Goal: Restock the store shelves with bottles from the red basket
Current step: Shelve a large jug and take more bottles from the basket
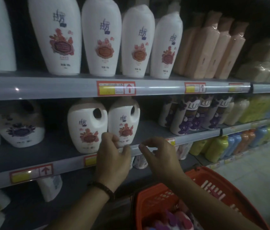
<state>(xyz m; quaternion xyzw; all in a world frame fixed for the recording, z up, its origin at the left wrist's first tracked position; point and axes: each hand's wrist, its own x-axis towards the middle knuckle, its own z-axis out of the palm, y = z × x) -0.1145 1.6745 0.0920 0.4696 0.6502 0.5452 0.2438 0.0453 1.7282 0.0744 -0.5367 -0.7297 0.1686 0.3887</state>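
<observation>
From the head view, both of your hands are up at the front lip of the middle shelf (155,128), well above the red basket (213,176) that sits low at your right.

Your left hand (112,155) is just in front of the lower label of the right-hand handled jug (124,118). Its grip is loosely curled and wraps nothing, though I cannot tell whether a knuckle brushes the jug. Your right hand (159,153) hangs beside it over the shelf edge, its grip slack, fingers bent and apart, empty.

That jug stands upright at the shelf front, close against its twin (84,127), so I judge one placement is done and a fetch comes next. Drop a hand to the basket and take hold of the pink and purple stock (169,219) lying in it. Your right forearm hides most of it, so look before you close your fingers. The bare run of shelf to the right of the jugs looks like the natural slot.

- Handled jugs with red flowers on the middle shelf: two.
- Purple-flowered jug (18,128) further left: one.
- Tall white red-flowered bottles (54,35) on the upper shelf: four, plus a purple-labelled one cut off at the left.
- Peach wrapped bottles (213,47): four showing.
- Lux bottles (190,117): three in the front row.
- Basket stock: cannot be counted.
</observation>
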